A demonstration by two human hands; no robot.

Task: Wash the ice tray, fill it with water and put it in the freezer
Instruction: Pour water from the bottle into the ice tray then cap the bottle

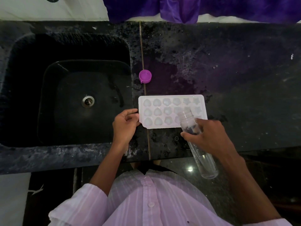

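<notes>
On the far left the black sink (29,66) is sunk into the dark speckled worktop (244,75), its metal drain (88,101) near the middle of the basin. The left hand (125,125) sits at the sink's right rim, fingers curled, with thumb and fingertips holding the left edge of the ice tray (169,106) at its near corner. The white tray lies flat on the worktop just right of the sink, with heart, flower and star shaped cups in three rows. Beyond it, farther from the person, a purple cap (145,76) rests open side up on the worktop seam. Over the tray's near right part a clear bottle (204,162) is tilted, its open mouth above the cups and a little water pooled at its base. The right hand (210,138) grips the bottle around its upper body, fingers wrapped round it. A purple cloth (187,8) hangs along the far edge.
</notes>
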